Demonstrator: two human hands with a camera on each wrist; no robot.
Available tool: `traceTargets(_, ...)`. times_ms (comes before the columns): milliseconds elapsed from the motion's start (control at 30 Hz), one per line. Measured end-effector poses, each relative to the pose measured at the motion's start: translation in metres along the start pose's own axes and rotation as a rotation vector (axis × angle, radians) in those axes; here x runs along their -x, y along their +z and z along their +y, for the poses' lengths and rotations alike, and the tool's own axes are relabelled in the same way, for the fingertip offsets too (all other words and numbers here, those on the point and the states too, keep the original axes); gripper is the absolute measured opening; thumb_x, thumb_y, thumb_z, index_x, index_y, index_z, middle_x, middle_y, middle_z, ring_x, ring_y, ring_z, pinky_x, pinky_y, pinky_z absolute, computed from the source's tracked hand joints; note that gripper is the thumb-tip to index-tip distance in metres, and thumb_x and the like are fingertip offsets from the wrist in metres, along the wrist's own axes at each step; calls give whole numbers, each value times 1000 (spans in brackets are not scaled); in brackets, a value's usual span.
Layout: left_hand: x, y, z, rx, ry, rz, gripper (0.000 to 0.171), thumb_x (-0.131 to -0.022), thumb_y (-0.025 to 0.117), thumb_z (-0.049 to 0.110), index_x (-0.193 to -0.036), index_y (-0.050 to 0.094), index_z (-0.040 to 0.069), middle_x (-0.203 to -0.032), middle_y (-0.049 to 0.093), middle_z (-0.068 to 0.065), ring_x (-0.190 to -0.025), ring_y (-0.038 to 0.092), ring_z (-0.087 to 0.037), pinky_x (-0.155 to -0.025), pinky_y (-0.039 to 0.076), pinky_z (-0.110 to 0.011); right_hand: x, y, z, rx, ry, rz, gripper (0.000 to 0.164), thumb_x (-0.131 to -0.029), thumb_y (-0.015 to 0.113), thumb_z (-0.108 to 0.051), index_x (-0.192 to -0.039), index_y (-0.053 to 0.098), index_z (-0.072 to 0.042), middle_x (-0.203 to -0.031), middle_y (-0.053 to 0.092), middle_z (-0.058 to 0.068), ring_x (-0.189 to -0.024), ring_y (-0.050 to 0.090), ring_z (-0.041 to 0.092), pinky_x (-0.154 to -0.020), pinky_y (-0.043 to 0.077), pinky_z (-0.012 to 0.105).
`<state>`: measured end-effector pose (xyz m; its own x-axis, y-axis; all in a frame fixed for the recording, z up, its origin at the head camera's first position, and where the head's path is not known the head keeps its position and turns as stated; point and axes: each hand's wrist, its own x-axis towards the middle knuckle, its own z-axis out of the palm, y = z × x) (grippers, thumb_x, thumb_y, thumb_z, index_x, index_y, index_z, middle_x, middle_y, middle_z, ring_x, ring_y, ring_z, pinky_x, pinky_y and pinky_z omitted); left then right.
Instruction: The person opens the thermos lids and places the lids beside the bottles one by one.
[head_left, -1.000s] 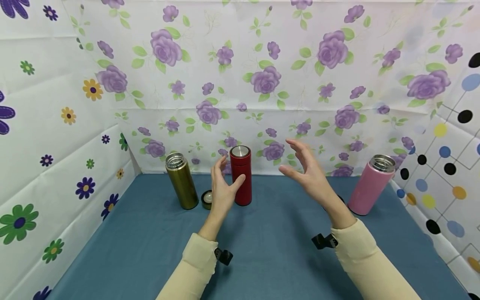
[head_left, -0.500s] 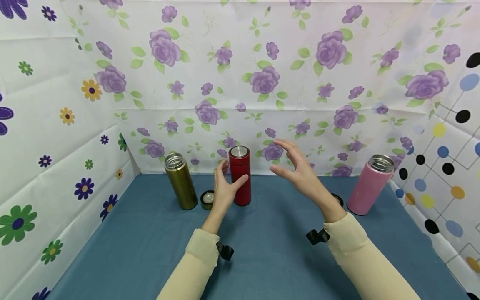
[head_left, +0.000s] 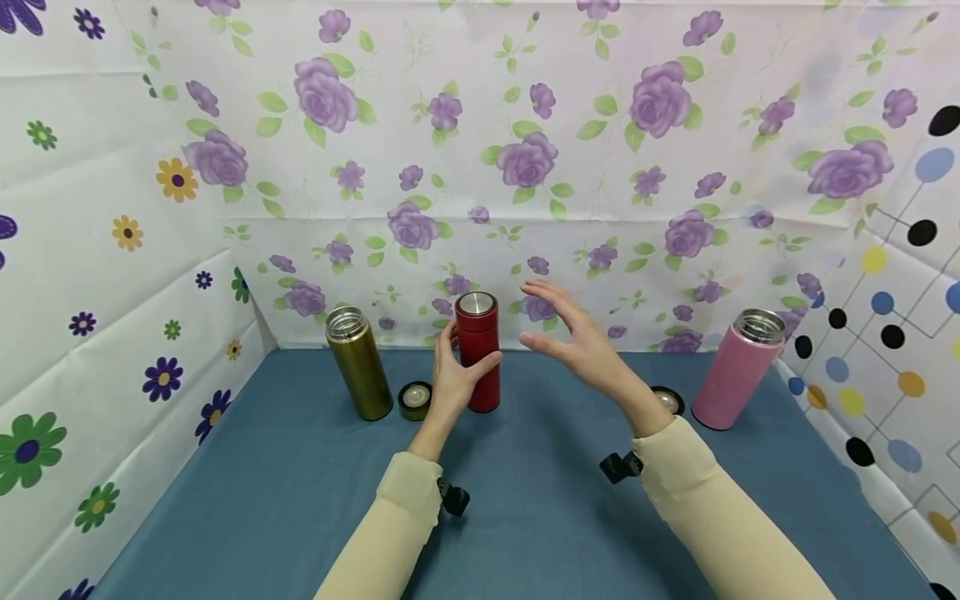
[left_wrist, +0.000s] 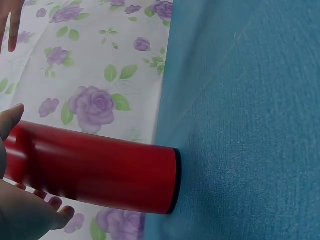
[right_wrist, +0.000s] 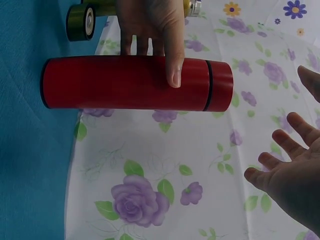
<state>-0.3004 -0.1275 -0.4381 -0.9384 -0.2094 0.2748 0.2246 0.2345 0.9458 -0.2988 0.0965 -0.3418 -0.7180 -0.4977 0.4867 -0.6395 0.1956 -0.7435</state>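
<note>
A red thermos (head_left: pixel 480 342) with a steel-topped lid stands upright on the blue tabletop. My left hand (head_left: pixel 454 383) holds it from the left, thumb across the front and fingers round the far side. In the right wrist view, the left thumb lies over the thermos (right_wrist: pixel 115 82) below its lid seam. My right hand (head_left: pixel 581 342) hovers to the right of the thermos, fingers spread and apart from it. The left wrist view has the thermos (left_wrist: pixel 110 167) with its dark base rim at the table.
An uncapped olive-gold thermos (head_left: pixel 360 367) stands at left, its lid (head_left: pixel 415 400) beside it. At right is an uncapped pink thermos (head_left: pixel 738 371), with another lid (head_left: pixel 667 400) partly behind my right arm. Floral cloth walls (head_left: pixel 420 108) enclose the table (head_left: pixel 540 517).
My left hand has moved right, closing round the red thermos. The right hand has moved left towards it, uncovering more of the lid near the pink thermos. The thermos stays standing.
</note>
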Motion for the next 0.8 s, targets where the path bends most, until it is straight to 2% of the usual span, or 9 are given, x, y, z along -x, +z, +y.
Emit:
traceTargets(300,0,2,-2,-6,-10,-5,98,-87,85,33,-164,26,15,-160,36,-14,-147,35,-32,-116,33,-62,-7,11,2,8,32,-26,67,-100,71,-39,-159,43,-29,-167,31,-7,-155,23,18,-120,20,69)
traceTargets(467,-1,2,-3,2,-23,-21,97,-88,85,30,-163,26,11,-157,39,-15,-142,40,-34,-114,37,-60,-12,16,2,9,47,-39,70,-99,71,-45,-160,41,-30,-168,30,-6,-155,24,19,-119,22,69)
traceTargets(800,-3,0,-6,51,-21,-57,87,-89,84,24,-159,34,12,-148,50,-14,-133,51,-33,-108,44,-58,-21,27,7,2,38,-45,66,-101,71,-29,-160,42,-26,-169,29,1,-156,22,22,-118,22,71)
